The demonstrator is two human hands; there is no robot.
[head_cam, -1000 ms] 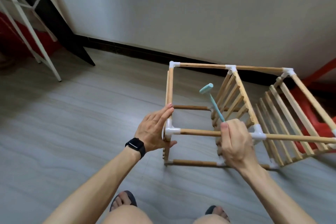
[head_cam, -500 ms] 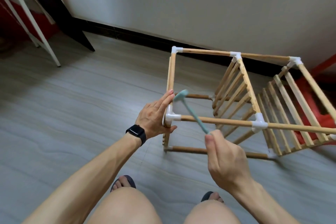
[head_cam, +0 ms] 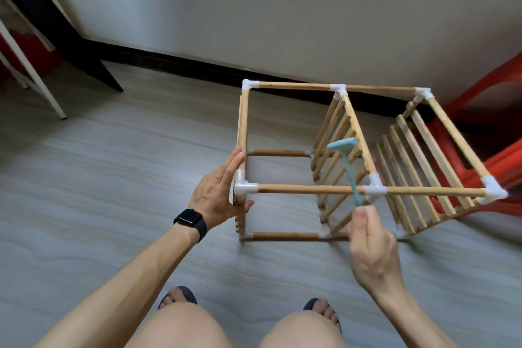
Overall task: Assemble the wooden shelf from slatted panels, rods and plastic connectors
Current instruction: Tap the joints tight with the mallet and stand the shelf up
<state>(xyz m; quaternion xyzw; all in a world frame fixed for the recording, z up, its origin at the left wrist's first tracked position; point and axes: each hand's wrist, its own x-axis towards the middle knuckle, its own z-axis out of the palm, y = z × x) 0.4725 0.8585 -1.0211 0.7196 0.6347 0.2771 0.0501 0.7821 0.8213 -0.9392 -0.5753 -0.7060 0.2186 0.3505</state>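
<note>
left to right, on the grey floor [head_cam: 113, 178]: my left hand [head_cam: 217, 192] lies flat, fingers straight, bracing the near left corner of the wooden shelf [head_cam: 243, 127] just beside its white corner connector [head_cam: 244, 185]. the shelf lies on its side close to the wall. the front rod [head_cam: 308, 189] runs right to the middle connector [head_cam: 374, 188], with a slatted panel [head_cam: 330, 127] behind it. my right hand [head_cam: 372, 248] is clenched round the handle of a small teal mallet [head_cam: 343, 147], its head raised above that rod. i judge the frame light and rigid along its rods, but its push-fit joints could pop loose. i would hold it at corners and connectors, never by the thin slats.
</note>
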